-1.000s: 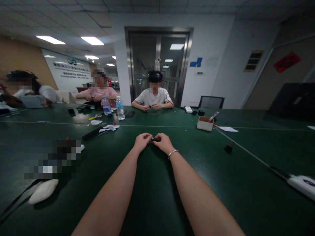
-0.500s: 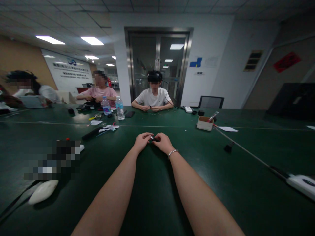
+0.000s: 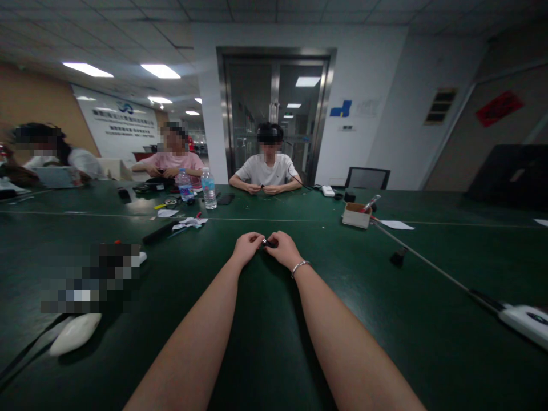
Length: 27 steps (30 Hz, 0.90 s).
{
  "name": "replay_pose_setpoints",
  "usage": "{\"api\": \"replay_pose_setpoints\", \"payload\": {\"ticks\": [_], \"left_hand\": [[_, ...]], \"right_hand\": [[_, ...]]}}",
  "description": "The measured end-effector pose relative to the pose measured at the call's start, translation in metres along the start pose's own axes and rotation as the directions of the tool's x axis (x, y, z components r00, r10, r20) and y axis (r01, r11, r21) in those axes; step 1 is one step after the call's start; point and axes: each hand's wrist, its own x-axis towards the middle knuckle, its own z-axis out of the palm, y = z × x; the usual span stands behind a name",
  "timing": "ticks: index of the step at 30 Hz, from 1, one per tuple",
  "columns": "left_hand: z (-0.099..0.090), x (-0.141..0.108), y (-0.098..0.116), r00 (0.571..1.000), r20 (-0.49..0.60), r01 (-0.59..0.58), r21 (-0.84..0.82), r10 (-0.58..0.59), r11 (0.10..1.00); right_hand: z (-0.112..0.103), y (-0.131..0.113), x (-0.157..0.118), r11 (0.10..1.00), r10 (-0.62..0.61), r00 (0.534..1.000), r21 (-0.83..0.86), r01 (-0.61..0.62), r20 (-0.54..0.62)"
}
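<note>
Both hands meet near the middle of the green table [image 3: 274, 319], fingers bent around a small dark object [image 3: 268, 243] with a shiny metal end. My left hand [image 3: 249, 248] pinches its metal end between thumb and fingertips. From the other side, my right hand [image 3: 282, 248] is closed on the dark part, and a silver bracelet [image 3: 300, 268] circles that wrist. What the object is cannot be made out, since the fingers cover much of it.
Two bottles [image 3: 209, 189], papers [image 3: 188, 223] and a black rod [image 3: 160, 233] lie beyond to the left. A small box [image 3: 357, 216] and a cable [image 3: 423, 260] are at right. People sit across the table, one [image 3: 269, 169] directly opposite.
My two hands keep their grip on the small object, with only a very slight shift of the fingers.
</note>
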Motion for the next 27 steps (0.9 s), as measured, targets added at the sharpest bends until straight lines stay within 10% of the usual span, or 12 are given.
{"api": "replay_pose_setpoints", "payload": {"ticks": [9,18,27], "left_hand": [[0.0026,-0.0011,-0.0002,0.993,-0.078,-0.091,-0.001,0.091,0.996],[0.0019,-0.0049,0.0078,0.997,0.063,-0.034,-0.164,0.045,0.986],[0.0013,-0.0014,-0.0007,1.000,0.001,0.007,0.017,-0.007,1.000]], "right_hand": [[0.0019,-0.0003,0.0007,0.998,-0.050,0.999,-0.044,0.050,-0.015],[0.0037,0.0062,0.0023,0.999,0.038,0.999,0.033,-0.037,-0.014],[0.0006,0.0018,0.0006,1.000,-0.012,1.000,-0.019,0.012,-0.001]]}}
